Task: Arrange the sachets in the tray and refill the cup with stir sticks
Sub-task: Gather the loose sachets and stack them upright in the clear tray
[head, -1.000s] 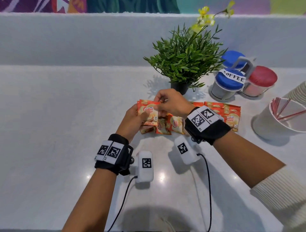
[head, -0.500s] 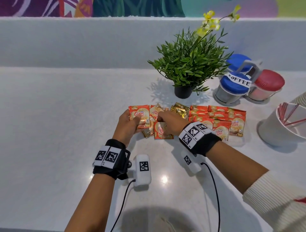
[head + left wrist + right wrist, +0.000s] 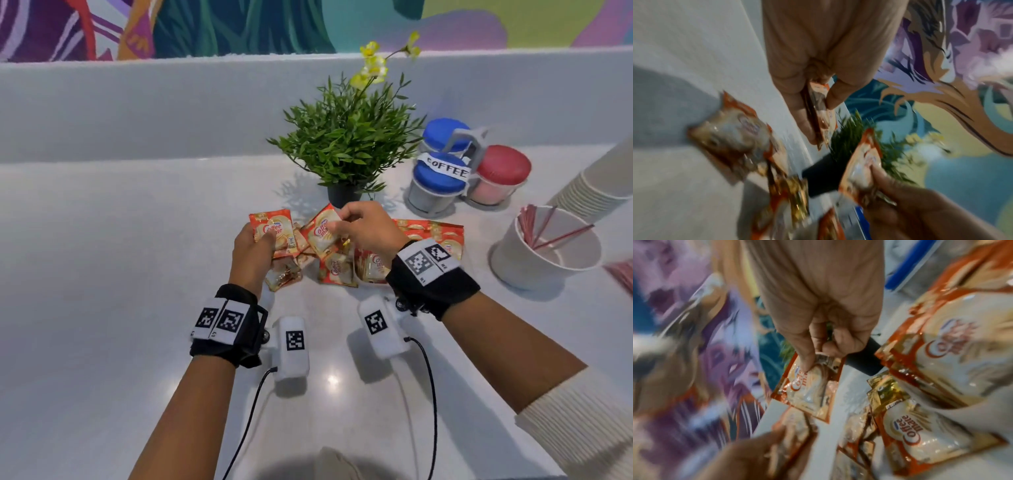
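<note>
With the left hand (image 3: pixel 255 248) gripping one Coffee-mate sachet (image 3: pixel 274 233) and the right hand (image 3: pixel 368 228) pinching another (image 3: pixel 320 231) by its edge above the table's (image 3: pixel 102 274) loose pile (image 3: pixel 337 265) — no tray in view — either slick packet could slip and scatter.

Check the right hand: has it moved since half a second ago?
Yes. The right hand has lifted off the sachet pile toward the plant pot, now pinching one sachet up off the counter.

Left hand (image 3: pixel 252 255): grips one creamer sachet (image 3: pixel 275 233), upright.
Right hand (image 3: pixel 368 229): pinches a second sachet (image 3: pixel 320 230), tilted, just beside the first.
Below both grips: loose sachets (image 3: pixel 337 269) on the counter (image 3: pixel 102 257).
</note>
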Motion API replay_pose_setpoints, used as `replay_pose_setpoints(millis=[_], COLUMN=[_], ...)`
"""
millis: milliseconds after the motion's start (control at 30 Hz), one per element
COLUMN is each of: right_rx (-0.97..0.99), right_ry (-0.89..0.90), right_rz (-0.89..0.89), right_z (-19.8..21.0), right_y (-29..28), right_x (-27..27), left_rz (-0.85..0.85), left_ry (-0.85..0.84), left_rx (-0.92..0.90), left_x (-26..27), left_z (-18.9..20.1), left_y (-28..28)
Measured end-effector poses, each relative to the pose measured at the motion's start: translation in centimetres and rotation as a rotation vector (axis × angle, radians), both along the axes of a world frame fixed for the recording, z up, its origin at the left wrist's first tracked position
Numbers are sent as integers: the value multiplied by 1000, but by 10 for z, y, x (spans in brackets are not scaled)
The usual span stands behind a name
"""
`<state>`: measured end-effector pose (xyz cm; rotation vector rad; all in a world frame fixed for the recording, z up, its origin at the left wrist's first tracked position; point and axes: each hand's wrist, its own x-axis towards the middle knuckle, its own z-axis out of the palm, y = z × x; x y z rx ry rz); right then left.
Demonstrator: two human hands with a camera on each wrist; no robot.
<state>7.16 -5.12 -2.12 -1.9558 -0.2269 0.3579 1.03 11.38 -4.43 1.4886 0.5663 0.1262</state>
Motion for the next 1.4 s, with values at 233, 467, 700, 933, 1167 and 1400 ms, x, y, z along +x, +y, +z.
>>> replay_pose_setpoints(millis=[233, 467, 700, 933, 1167, 1400], right_rx=[154, 175, 225, -102, -406, -501], right_ry=[153, 193, 251, 62, -88, -83], right_rz=[-136, -256, -179, -244, -209, -66], right_z=[0, 4, 8, -7, -24, -22], right_y=[-64, -123, -163, -177, -181, -179], right_x=[-7, -8, -4, 4, 1, -1], left_rz=[-243, -439, -495, -509, -643, -767], left_ry=[-33, -14, -40, -39, 152, 207], left_rx=[1, 1, 158, 674, 1096, 1174], left_x=[15, 24, 42, 49, 45, 47], left_z=[6, 6, 15, 2, -11, -21], left_y=[-91, -168, -204, -203, -193, -191])
